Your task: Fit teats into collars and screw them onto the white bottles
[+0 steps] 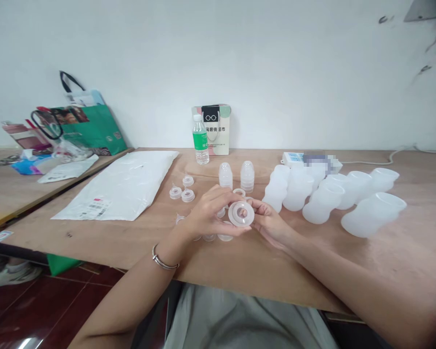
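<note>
A translucent baby-bottle nipple in its collar ring is held up over the table, its round opening facing me. My left hand grips its left side between thumb and fingers. At its right side, my right hand has its fingers closed against it, and a fingertip shows through the middle. Several similar nipples with rings stand on the table left of my hands. More clear round parts lie beneath my left hand, partly hidden. Two stacks of clear domed caps stand just behind.
Several frosted, waisted bottles stand at right, a white box with a cable behind them. Farther back are a water bottle and a paper bag. A white mailing bag lies left; a green bag stands beyond.
</note>
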Tool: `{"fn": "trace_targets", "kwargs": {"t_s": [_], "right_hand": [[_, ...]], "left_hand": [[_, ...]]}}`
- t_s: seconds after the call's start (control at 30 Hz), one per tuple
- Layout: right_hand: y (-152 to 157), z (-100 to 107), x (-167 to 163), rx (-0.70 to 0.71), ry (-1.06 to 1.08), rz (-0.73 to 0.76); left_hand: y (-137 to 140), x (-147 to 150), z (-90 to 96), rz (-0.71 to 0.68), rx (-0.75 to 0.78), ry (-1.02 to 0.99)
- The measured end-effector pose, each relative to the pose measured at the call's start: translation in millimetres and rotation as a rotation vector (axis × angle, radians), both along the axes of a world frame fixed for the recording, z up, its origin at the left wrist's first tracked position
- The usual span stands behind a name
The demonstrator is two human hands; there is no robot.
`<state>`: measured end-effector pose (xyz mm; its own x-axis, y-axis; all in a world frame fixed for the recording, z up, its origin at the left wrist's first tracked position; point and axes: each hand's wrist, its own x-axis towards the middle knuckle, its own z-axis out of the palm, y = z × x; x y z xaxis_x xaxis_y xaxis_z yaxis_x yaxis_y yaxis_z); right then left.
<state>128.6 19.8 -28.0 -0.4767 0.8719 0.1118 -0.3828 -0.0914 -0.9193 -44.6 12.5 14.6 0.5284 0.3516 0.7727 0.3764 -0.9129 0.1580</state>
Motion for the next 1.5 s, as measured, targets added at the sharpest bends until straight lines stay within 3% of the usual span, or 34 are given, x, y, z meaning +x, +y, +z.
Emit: {"fn": "trace_targets", "kwargs": {"t_s": [0.33, 0.47, 0.57, 0.67, 0.8, 1.0, 1.23, 1.37, 1.5], "right_hand": [[1, -2, 1, 0.008, -0.011, -0.050], [2, -2, 6, 0.140, -0.013, -0.161], [-2, 1, 10, 0.318, -0.118, -0.313], [-9, 2, 10, 0.481, -0.211, -0.383], [-13, 2, 7, 0.539, -0.248, -0.358], [-13, 2, 8, 0.522, -0.288, -0.310], [-7, -6, 6, 0.504, -0.452, -0.273], [-6, -9, 4, 0.562, -0.605, -0.258], [-10, -9, 1, 0.738, -0.700, -0.159]], "left_hand": [[0, -3, 3.6, 0.020, -0.076, 0.041], [1, -7, 6.8, 0.111, -0.259, 0.107], [1, -8, 7.2, 0.205, -0.339, 0.202], [2, -8, 6.9, 0.243, -0.292, 0.292], [7, -16, 11.1, 0.228, -0.186, 0.276], [30, -53, 17.5, 0.608, -0.048, -0.102], [63, -66, -1.6, 1.079, -0.369, 0.224], [76, -66, -11.3, 1.114, -0.491, 0.378], [81, -66, -15.1, 1.085, -0.546, 0.425]]}}
